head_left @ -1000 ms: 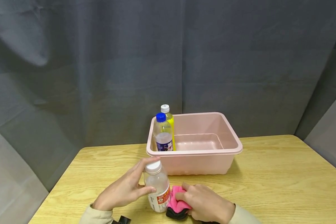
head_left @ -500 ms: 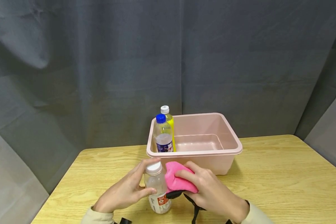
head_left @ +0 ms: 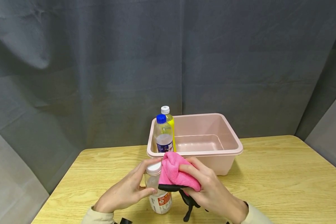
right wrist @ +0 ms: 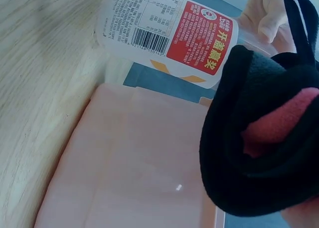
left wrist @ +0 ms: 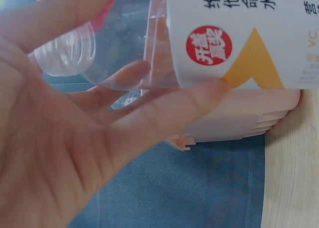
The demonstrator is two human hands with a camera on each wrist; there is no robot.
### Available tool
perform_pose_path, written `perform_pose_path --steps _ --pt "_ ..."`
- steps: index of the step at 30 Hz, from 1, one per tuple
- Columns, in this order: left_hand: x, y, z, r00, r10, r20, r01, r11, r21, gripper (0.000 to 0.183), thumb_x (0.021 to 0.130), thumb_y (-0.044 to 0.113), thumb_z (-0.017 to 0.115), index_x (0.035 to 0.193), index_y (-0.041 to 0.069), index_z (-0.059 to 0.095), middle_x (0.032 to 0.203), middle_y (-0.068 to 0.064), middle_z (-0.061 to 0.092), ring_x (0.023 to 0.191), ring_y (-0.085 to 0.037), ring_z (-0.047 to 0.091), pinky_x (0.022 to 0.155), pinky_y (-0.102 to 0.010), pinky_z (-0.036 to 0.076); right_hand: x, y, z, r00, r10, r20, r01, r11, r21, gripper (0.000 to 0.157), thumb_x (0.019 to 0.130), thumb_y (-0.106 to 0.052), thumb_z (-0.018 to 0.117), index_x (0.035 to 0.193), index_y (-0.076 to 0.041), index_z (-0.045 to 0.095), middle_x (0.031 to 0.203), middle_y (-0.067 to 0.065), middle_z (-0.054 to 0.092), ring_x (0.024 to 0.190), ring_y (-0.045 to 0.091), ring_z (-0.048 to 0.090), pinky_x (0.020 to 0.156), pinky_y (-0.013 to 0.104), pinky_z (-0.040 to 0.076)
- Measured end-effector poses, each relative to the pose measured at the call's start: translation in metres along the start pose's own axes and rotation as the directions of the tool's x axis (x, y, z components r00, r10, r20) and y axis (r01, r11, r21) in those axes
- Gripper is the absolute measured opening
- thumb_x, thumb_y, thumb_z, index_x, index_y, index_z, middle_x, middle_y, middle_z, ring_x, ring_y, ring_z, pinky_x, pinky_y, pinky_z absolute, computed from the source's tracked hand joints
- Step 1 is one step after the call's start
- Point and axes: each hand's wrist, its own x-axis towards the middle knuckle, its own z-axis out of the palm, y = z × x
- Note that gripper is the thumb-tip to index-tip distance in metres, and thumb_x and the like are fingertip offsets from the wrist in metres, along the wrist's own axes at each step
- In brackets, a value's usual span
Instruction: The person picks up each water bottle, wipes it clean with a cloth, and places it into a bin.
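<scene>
A clear plastic bottle (head_left: 161, 202) with a white cap and a printed label stands upright on the table. My left hand (head_left: 126, 189) holds it from the left, thumb across its side and a forefinger up at the cap. In the left wrist view, the thumb presses near the edge of the bottle's label (left wrist: 239, 33). My right hand (head_left: 212, 186) grips a bunched pink cloth (head_left: 175, 171) with black trim at the bottle's upper right side. A black loop dangles below the cloth. The right wrist view shows mostly the folded black trim (right wrist: 224, 138), with the bottle (right wrist: 194, 38) behind it.
Just behind the hands stands a pale pink plastic basin (head_left: 224, 161). At its left end are a blue-capped bottle (head_left: 163, 138) and a white-capped bottle of yellow colour (head_left: 171, 123). A grey curtain (head_left: 128, 77) hangs beyond the wooden table (head_left: 277, 180).
My right hand has lifted the pink cloth from beside the bottle's base to its upper part, near the cap. The left hand and the bottle have stayed almost in place.
</scene>
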Motion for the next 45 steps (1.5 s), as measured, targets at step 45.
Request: perform_pose_path --steps 45 --pt "0.001 0.005 -0.001 0.999 -0.025 0.043 0.029 0.995 -0.096 0.067 0.098 0.011 0.068 0.156 0.018 0.035 0.157 -0.009 0.039 0.133 -0.031 0.047 0.088 -0.027 0.056 0.002 0.0 -0.016 0.977 0.065 0.205 -0.048 0.995 -0.087 0.046 0.067 0.009 0.079 0.102 -0.019 0.069 0.099 -0.003 0.057 0.081 0.009 0.055 0.069 0.02 0.05"
